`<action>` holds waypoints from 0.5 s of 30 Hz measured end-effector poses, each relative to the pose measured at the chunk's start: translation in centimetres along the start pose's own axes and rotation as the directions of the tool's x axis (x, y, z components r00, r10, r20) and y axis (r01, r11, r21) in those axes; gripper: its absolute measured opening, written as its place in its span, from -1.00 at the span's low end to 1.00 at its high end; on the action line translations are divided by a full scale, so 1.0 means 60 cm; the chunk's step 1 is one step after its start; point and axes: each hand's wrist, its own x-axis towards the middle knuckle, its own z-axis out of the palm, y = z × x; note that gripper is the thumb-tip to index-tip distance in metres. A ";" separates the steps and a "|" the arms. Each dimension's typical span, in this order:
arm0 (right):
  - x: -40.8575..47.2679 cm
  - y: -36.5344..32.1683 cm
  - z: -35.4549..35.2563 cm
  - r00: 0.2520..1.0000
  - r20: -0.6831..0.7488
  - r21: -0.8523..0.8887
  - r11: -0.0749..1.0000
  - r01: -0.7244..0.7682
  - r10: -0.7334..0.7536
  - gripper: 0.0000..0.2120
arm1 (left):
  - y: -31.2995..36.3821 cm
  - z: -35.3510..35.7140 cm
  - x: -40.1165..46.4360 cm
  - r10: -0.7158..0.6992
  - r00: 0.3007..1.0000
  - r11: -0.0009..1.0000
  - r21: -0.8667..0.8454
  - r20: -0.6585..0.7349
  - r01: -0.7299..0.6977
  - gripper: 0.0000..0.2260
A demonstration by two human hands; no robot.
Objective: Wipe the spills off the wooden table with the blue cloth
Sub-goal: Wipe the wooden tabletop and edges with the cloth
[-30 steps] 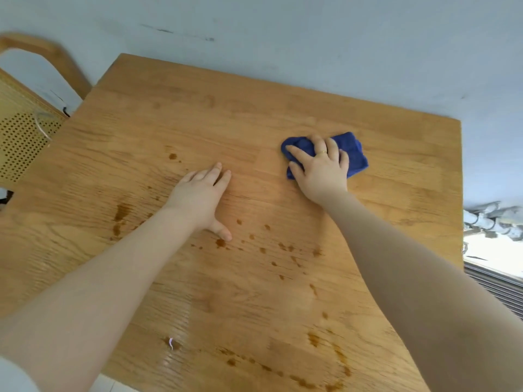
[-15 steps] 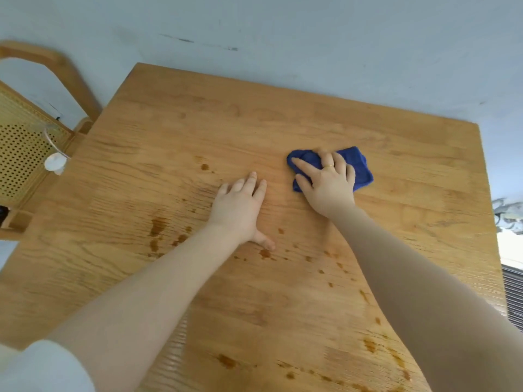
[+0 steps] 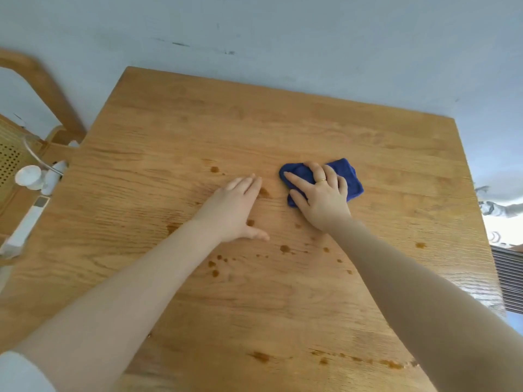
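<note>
A light wooden desk (image 3: 283,131) with visible grain carries scattered brown spill drops (image 3: 284,248). The right hand (image 3: 321,198), a gold ring (image 3: 321,180) on one finger, presses spread fingers onto a crumpled dark blue cloth (image 3: 349,176). The left hand (image 3: 232,207) rests flat on the desk just beside it. A cane-backed wooden chair (image 3: 42,89) stands at the left.

A crumpled blue cloth (image 3: 346,178) is pressed flat against the wooden table (image 3: 283,131), right of centre, partly covered by a spread hand; brown spills (image 3: 284,248) are scattered in small drops across the middle of the light oak top; a longer streak of droplets (image 3: 390,363) is seen along the near edge.
</note>
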 end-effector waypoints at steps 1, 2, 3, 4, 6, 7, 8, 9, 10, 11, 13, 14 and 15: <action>0.019 -0.004 -0.002 0.997 0.001 0.018 0.997 -0.072 0.072 -0.62 | -0.012 0.000 -0.011 -0.010 1.000 1.000 0.017 0.000 0.010 0.03; 0.036 -0.015 -0.003 0.985 0.005 0.053 0.984 -0.170 0.170 -0.62 | -0.024 0.003 -0.022 -0.040 0.999 0.999 0.029 0.001 0.040 0.04; 0.050 -0.030 -0.004 0.962 0.019 0.096 0.957 -0.272 0.272 -0.62 | -0.034 0.005 -0.032 -0.084 0.996 0.996 0.031 0.003 0.084 0.06; 0.058 -0.049 -0.006 0.936 0.043 0.136 0.926 -0.351 0.349 -0.61 | -0.044 0.007 -0.041 -0.143 0.990 0.990 0.022 0.005 0.143 0.08; 0.054 -0.083 -0.010 0.928 0.083 0.165 0.913 -0.373 0.364 -0.60 | -0.058 0.009 -0.053 -0.281 0.960 0.960 -0.020 0.004 0.281 0.09; 0.041 -0.096 -0.010 0.948 0.088 0.158 0.935 -0.317 0.307 -0.60 | -0.063 0.009 -0.057 -0.346 0.938 0.937 -0.039 0.006 0.346 0.11; 0.023 -0.105 -0.007 0.971 0.083 0.139 0.962 -0.236 0.226 -0.60 | -0.065 0.008 -0.059 -0.397 0.918 0.917 -0.042 0.009 0.397 0.13; 0.001 -0.113 -0.001 0.988 0.069 0.120 0.982 -0.147 0.139 -0.60 | -0.067 0.008 -0.060 -0.430 0.903 0.903 -0.022 0.005 0.430 0.14; -0.021 -0.119 0.006 0.997 0.057 0.107 0.992 -0.067 0.061 -0.59 | -0.068 0.009 -0.059 -0.446 0.895 0.895 0.014 -0.008 0.446 0.16; -0.040 -0.125 0.012 0.999 0.053 0.099 0.995 -0.011 0.006 -0.59 | -0.069 0.012 -0.057 -0.453 0.891 0.890 0.048 -0.022 0.453 0.17; -0.049 -0.123 0.017 0.997 0.045 0.077 0.996 0.052 -0.056 -0.59 | -0.072 0.019 -0.053 -0.469 0.882 0.878 0.084 -0.035 0.471 0.18; -0.039 -0.118 0.016 0.996 0.032 0.057 0.995 0.080 -0.082 -0.60 | -0.075 0.021 -0.051 -0.480 0.877 0.872 0.089 -0.031 0.481 0.18; -0.023 -0.111 0.014 0.994 0.022 0.040 0.994 0.102 -0.103 -0.60 | -0.078 0.023 -0.050 -0.489 0.872 0.868 0.088 -0.018 0.489 0.18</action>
